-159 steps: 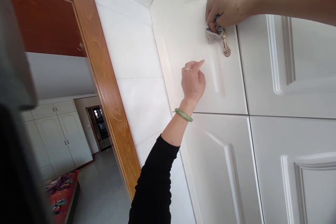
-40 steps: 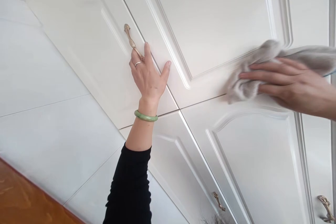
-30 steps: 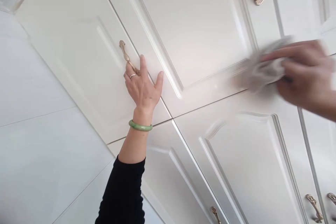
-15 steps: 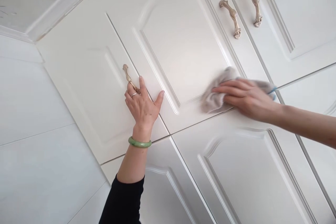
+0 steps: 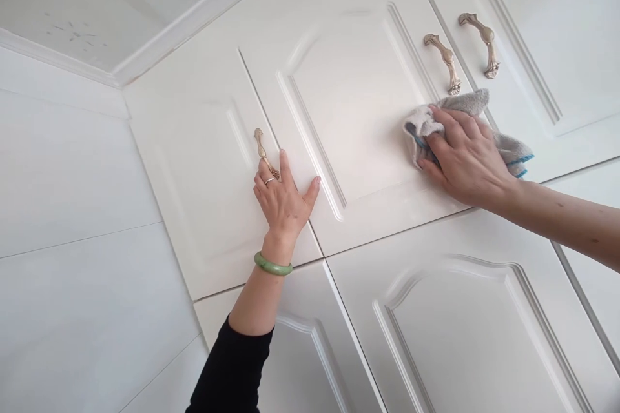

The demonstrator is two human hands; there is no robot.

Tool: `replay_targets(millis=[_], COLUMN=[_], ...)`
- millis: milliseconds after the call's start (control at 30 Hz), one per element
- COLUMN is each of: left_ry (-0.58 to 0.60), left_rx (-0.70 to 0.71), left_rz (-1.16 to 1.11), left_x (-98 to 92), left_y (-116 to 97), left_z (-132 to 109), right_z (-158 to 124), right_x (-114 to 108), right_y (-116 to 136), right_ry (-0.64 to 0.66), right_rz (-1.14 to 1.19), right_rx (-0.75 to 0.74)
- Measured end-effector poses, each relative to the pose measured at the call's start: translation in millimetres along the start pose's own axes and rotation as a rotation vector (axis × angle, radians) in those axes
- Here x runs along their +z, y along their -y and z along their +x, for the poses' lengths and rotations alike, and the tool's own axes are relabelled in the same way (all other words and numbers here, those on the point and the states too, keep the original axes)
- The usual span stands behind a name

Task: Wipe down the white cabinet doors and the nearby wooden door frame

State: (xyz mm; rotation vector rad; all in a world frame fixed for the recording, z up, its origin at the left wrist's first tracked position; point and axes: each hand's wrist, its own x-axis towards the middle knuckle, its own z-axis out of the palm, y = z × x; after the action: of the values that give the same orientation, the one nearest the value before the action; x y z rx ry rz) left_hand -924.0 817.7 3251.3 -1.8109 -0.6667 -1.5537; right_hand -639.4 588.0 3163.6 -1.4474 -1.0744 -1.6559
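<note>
My right hand presses a crumpled grey cloth with blue edging against the lower right part of a white cabinet door. The cloth bunches around the fingers and lies just below a bronze-coloured handle. To the left, my left hand rests on the narrower cabinet door, at the lower end of its small handle. Its index finger and thumb are spread out, while the other fingers bend beside the handle. A ring and a green bangle are on this hand and wrist.
Another upper door with a matching handle is at the right. Lower cabinet doors meet the upper ones along a thin seam. A pale tiled wall stands at the left, under a patterned ceiling.
My right hand has moved the cloth to the right and up across the door, towards the handle. My left hand stays at the small handle. The view has shifted a little.
</note>
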Motion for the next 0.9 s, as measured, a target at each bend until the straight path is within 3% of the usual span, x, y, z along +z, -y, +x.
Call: replay_targets(millis=[233, 400, 500, 633, 767, 900], left_ry=[0.016, 0.024, 0.016, 0.013, 0.01, 0.002], left_rx=[0.001, 0.023, 0.053, 0.106, 0.169, 0.178], left_rz=[0.023, 0.0, -0.046, -0.131, -0.227, -0.271], left_x=[-2.1, -4.4, -2.8, 1.1, 1.7, 1.9], left_y=[-1, 1, 6, 17, 27, 28], left_z=[0, -1, -1, -2, -2, -2], right_z=[114, 210, 253, 282, 286, 283], right_x=[8, 4, 9, 18, 21, 26], right_y=[24, 30, 35, 65, 99, 112], right_ry=[0.112, 0.07, 0.045, 0.039, 0.084, 0.104], right_rz=[0.006, 0.04, 0.053, 0.133, 0.145, 0.148], right_rx=[0.226, 0.311, 0.332, 0.187, 0.013, -0.124])
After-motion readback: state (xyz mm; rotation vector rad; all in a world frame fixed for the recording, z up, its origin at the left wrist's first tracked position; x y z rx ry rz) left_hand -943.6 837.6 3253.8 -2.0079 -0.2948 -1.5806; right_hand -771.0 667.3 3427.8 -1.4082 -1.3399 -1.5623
